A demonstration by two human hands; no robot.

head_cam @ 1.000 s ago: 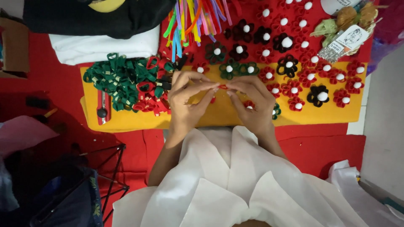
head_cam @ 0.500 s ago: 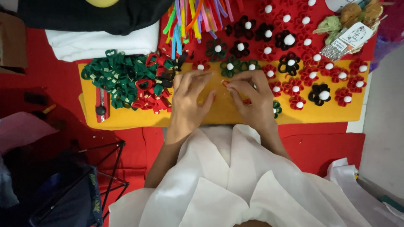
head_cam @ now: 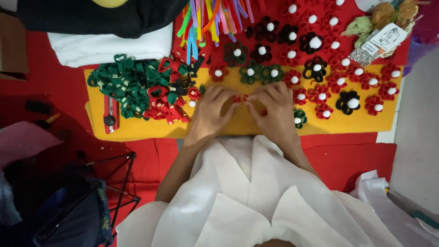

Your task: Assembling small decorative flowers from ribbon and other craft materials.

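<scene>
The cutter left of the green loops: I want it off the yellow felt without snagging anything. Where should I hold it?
Probably pinch the cutter from above by its long sides, below the black knob. It lies flat, lengthwise toward you, with the green loops crowding its right side.

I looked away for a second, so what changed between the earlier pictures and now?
Both hands, left hand and right hand, drew their fingertips back together around the small red felt piece after briefly parting. The heap of green and red felt loops, the finished felt flowers and the yellow felt mat stayed put.
</scene>
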